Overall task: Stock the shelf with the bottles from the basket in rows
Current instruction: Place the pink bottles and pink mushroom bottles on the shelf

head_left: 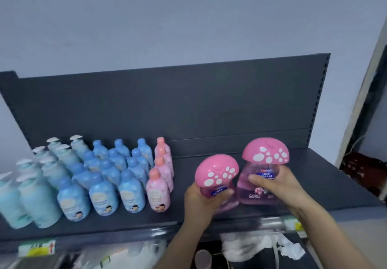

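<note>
Both hands hold a bottle each. Left hand (pixel 204 197) wraps its fingers tight around the clear pink body of a see-through plastic bottle with a big pink mushroom-shaped cap with white spots (pixel 216 172). Right hand (pixel 272 187) pinches a second pink mushroom-capped bottle (pixel 265 164) the same way, thumb in front, fingers behind. Each bottle's cap sticks up above the hand, and the bottom pokes out below it.

Both bottles are up over the bare right part of the dark grey metal shelf (pixel 324 176), just beside each other. The left one tips a little; the right one stands nearly straight. I cannot tell if either bottom touches the shelf yet, as the picture is a bit blurry.

To do this well, set them at the back first, close to the row of small pink bottles with peach caps (pixel 160 187), so a new row starts neat. Put each one down flat before letting go, because the big caps could make them tip. Keep the labels facing front, like the blue bottles (pixel 100 197).
</note>
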Tool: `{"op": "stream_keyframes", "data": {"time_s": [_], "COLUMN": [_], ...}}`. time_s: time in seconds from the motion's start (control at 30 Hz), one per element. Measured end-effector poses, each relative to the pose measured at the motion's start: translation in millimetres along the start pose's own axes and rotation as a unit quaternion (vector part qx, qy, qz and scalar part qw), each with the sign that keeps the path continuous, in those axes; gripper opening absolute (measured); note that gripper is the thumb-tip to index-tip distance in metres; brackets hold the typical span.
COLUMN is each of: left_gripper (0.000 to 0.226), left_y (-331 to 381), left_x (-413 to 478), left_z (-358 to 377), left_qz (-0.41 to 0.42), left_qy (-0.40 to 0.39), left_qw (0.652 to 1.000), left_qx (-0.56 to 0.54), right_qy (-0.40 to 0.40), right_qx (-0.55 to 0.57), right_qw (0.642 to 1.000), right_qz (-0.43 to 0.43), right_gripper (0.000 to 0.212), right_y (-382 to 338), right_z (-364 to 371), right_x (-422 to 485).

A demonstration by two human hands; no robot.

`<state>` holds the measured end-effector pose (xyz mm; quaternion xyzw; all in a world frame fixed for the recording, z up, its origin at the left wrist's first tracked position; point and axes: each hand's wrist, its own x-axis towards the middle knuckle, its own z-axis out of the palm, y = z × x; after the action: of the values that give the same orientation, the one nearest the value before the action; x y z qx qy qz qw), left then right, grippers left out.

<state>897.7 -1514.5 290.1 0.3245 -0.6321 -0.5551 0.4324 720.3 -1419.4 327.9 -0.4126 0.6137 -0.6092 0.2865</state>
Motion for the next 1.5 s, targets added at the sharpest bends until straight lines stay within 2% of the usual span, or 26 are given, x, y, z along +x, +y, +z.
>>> {"op": "stream_keyframes", "data": {"time_s": [0.07, 0.2, 0.3, 0.4, 0.53, 0.6, 0.67, 0.73, 0.8, 0.9, 0.97, 1.1, 1.23, 1.37, 1.5], "left_gripper": [0.033, 0.037, 0.046, 0.039, 0.032, 0.035, 0.054, 0.08, 0.09, 0.101, 0.095, 0.081, 0.07, 0.054, 0.056], "left_y": [-12, -33, -45, -57, -59, -60, -70, -84, -89, -84, -82, -95, -119, -122, -131], "left_x": [23, 54, 71, 85, 86, 83, 79, 72, 67, 72, 83, 117, 152, 171, 176], "left_z": [-17, -26, -27, -27, -28, -29, -27, -17, 1, 28, 38, 32, 14, 5, 3], "left_qz": [-0.012, -0.04, -0.064, -0.093, -0.121, -0.112, -0.079, -0.056, -0.057, -0.096, -0.12, -0.08, -0.09, -0.057, -0.049], "left_qy": [0.021, 0.015, 0.014, 0.009, -0.032, -0.038, -0.009, 0.077, 0.178, 0.262, 0.293, 0.338, 0.322, 0.313, 0.308], "left_qw": [1.0, 0.998, 0.997, 0.995, 0.992, 0.993, 0.997, 0.992, 0.977, 0.951, 0.942, 0.934, 0.933, 0.937, 0.939], "left_qx": [0.014, 0.04, 0.046, 0.042, -0.007, 0.007, 0.02, 0.086, 0.106, 0.133, 0.108, 0.087, 0.132, 0.143, 0.141], "right_qy": [0.035, 0.056, 0.036, 0.011, -0.04, -0.049, -0.05, -0.058, -0.061, -0.075, -0.085, -0.113, -0.126, -0.148, -0.165], "right_qx": [0.004, -0.02, -0.006, -0.007, 0.045, 0.057, 0.008, -0.069, -0.12, -0.163, -0.177, -0.154, -0.105, -0.077, -0.042], "right_qw": [0.999, 0.998, 0.998, 0.997, 0.993, 0.993, 0.997, 0.995, 0.99, 0.983, 0.981, 0.981, 0.986, 0.984, 0.982], "right_qz": [0.005, 0.007, 0.05, 0.081, 0.1, 0.09, 0.061, 0.046, 0.038, 0.023, 0.006, 0.016, 0.042, 0.065, 0.082], "right_gripper": [0.024, 0.032, 0.034, 0.04, 0.028, 0.028, 0.043, 0.063, 0.058, 0.039, 0.037, 0.031, 0.031, 0.026, 0.024], "right_y": [3, 17, 37, 61, 85, 96, 108, 112, 118, 117, 113, 110, 108, 108, 104], "right_z": [27, 58, 70, 75, 79, 76, 69, 60, 54, 62, 76, 109, 136, 148, 152], "right_x": [26, 67, 89, 107, 117, 120, 122, 123, 128, 140, 153, 186, 215, 236, 242]}}
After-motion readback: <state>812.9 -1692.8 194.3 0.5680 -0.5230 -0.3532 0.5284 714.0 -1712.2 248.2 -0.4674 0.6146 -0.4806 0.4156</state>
